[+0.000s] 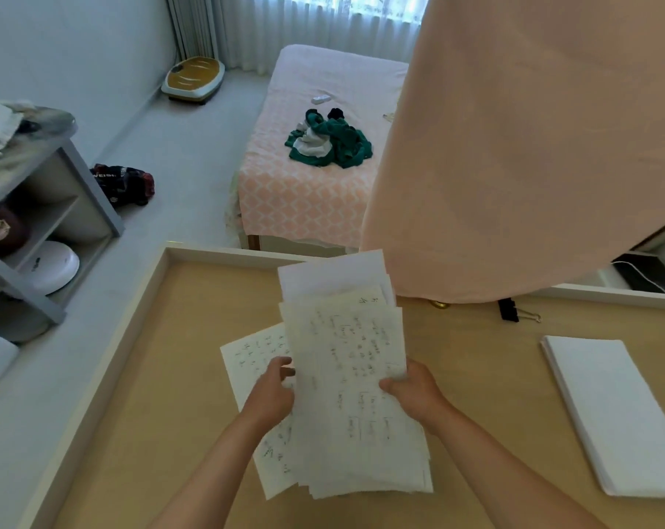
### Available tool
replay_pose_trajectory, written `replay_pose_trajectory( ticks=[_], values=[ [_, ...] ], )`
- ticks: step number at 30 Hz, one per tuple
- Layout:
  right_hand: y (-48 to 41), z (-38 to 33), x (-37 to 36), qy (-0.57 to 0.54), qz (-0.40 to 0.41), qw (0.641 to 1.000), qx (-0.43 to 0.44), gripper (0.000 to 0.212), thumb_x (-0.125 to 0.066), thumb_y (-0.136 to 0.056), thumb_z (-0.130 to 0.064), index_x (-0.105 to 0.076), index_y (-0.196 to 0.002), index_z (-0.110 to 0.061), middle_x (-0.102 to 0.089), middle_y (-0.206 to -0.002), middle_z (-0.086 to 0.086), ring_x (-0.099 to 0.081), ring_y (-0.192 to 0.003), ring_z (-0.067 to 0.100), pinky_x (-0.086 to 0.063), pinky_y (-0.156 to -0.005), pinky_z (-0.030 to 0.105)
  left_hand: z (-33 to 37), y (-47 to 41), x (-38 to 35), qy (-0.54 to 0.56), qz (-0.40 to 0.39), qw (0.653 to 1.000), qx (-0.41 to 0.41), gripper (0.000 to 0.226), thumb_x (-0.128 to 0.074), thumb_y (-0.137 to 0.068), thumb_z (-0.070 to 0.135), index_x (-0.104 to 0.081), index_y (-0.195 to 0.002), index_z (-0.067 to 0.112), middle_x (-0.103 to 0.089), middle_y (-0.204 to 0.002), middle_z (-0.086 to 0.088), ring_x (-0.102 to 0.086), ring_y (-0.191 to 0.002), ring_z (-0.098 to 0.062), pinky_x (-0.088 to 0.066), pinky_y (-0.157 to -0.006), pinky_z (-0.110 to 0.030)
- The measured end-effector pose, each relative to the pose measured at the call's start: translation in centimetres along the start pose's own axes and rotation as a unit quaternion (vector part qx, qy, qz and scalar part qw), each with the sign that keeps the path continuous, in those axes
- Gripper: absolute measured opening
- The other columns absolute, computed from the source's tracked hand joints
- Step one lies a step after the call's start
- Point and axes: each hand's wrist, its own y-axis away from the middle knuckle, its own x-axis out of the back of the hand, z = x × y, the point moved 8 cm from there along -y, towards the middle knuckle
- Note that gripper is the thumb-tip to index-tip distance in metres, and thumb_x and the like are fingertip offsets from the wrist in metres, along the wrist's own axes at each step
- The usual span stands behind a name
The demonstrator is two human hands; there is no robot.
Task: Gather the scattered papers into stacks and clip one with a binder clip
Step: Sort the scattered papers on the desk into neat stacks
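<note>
One uneven sheaf of handwritten papers point(348, 379) is pinched at its side edges by the left hand point(271, 391) and right hand point(413, 395) over the table point(170, 337); one squared white stack point(613, 414) is laid to the right; one binder clip point(508, 309) is seen beyond.

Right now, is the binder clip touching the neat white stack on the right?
Apart. The head view shows the binder clip lying beyond the white stack, with a strip of bare table between them.
</note>
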Motion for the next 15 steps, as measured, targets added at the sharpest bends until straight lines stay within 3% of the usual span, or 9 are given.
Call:
replay_pose_trajectory(
  ticks=[2,3,5,6,8,12,15],
  values=[
    [0.1,1.6,2.8,-0.013,0.032,0.999,-0.03,0.031,-0.068,-0.088,-0.002,-0.067,-0.112,-0.021,-0.071,-0.11,-0.002,-0.068,-0.097,0.014,-0.054,-0.093,0.034,-1.6,-0.1,0.9,-0.195,0.104,0.974,0.048,0.073,-0.059,-0.088,0.028,-0.024,-0.151,0.016,-0.027,-0.157,-0.007,-0.023,-0.144,-0.028,-0.032,-0.114,-0.042],
    [0.2,2.5,3.9,-0.015,0.043,0.998,-0.046,0.032,-0.07,-0.087,-0.003,-0.066,-0.115,-0.018,-0.07,-0.11,-0.001,-0.067,-0.099,0.016,-0.053,-0.094,0.035,-2.8,0.3,1.2,-0.24,0.132,0.957,0.095,0.096,-0.065,-0.082,0.049,-0.013,-0.153,0.011,-0.012,-0.161,-0.012,-0.009,-0.148,-0.031,-0.021,-0.119,-0.046],
    [0.2,4.3,5.6,-0.004,0.052,0.996,-0.068,0.035,-0.073,-0.086,-0.006,-0.065,-0.119,-0.015,-0.069,-0.113,0.001,-0.066,-0.102,0.02,-0.052,-0.097,0.038,-5.3,1.3,0.9,-0.245,0.149,0.945,0.16,0.133,-0.065,-0.066,0.077,0.004,-0.153,0.005,0.009,-0.162,-0.016,0.008,-0.149,-0.035,-0.01,-0.121,-0.049],
    [0.1,5.1,6.1,0.002,0.05,0.996,-0.075,0.036,-0.074,-0.085,-0.007,-0.066,-0.12,-0.013,-0.069,-0.115,0.002,-0.066,-0.104,0.021,-0.052,-0.099,0.04,-6.0,1.5,0.3,-0.247,0.146,0.944,0.163,0.137,-0.063,-0.063,0.082,0.007,-0.153,0.006,0.013,-0.161,-0.016,0.012,-0.149,-0.035,-0.008,-0.121,-0.051],
    [-0.2,6.3,6.1,0.003,0.029,0.996,-0.088,0.034,-0.073,-0.086,-0.007,-0.067,-0.118,-0.013,-0.071,-0.114,0.004,-0.067,-0.103,0.023,-0.052,-0.099,0.045,-5.8,1.4,-1.3,-0.262,0.126,0.949,0.124,0.126,-0.063,-0.067,0.078,0.004,-0.155,0.016,0.017,-0.161,-0.013,0.015,-0.149,-0.034,-0.005,-0.12,-0.051],
    [-0.5,7.2,4.8,0.023,0.008,0.995,-0.094,0.027,-0.069,-0.088,-0.002,-0.065,-0.112,-0.016,-0.068,-0.105,0.001,-0.064,-0.099,0.022,-0.051,-0.091,0.035,-3.6,1.2,-5.1,-0.283,0.055,0.956,0.048,0.093,-0.064,-0.083,0.052,-0.008,-0.156,0.032,0.016,-0.163,-0.007,0.014,-0.15,-0.029,-0.004,-0.121,-0.047],
    [-0.8,8.1,3.9,0.037,0.019,0.995,-0.095,0.027,-0.065,-0.088,0.0,-0.064,-0.11,-0.017,-0.067,-0.102,-0.001,-0.062,-0.094,0.019,-0.05,-0.084,0.032,-1.9,2.5,-6.2,-0.172,0.116,0.978,0.03,0.074,-0.061,-0.09,0.027,-0.022,-0.153,0.019,-0.008,-0.164,-0.006,-0.006,-0.15,-0.025,-0.015,-0.122,-0.042]
  ],
)
